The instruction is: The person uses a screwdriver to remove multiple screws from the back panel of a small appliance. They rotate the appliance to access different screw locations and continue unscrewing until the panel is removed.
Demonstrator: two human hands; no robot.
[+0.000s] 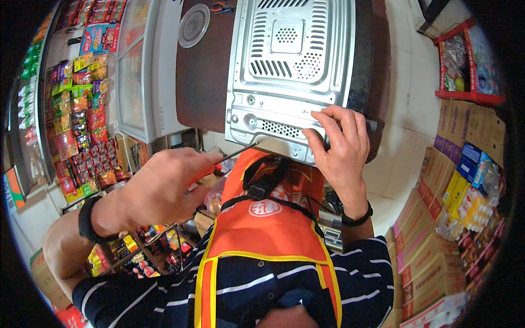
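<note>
A silver metal appliance casing (273, 95), perforated with slots and round holes, lies on a dark brown table (199, 104) with its near edge toward me. My left hand (164, 180) is closed around a screwdriver (240, 151); its handle is hidden in my fingers. The thin dark shaft points right, and its tip meets the casing's near edge, left of the middle. On the near right corner of the casing rests my right hand (344, 147), thumb and fingers apart, with nothing visible held.
A round clear lid (194, 26) and pliers (221, 7) lie at the table's far left. A white freezer (158, 82) and shelves of snack packets (82, 120) stand left. Stacked cartons (432, 218) and a red-framed rack (470, 65) line the right. My orange apron (268, 229) borders the casing.
</note>
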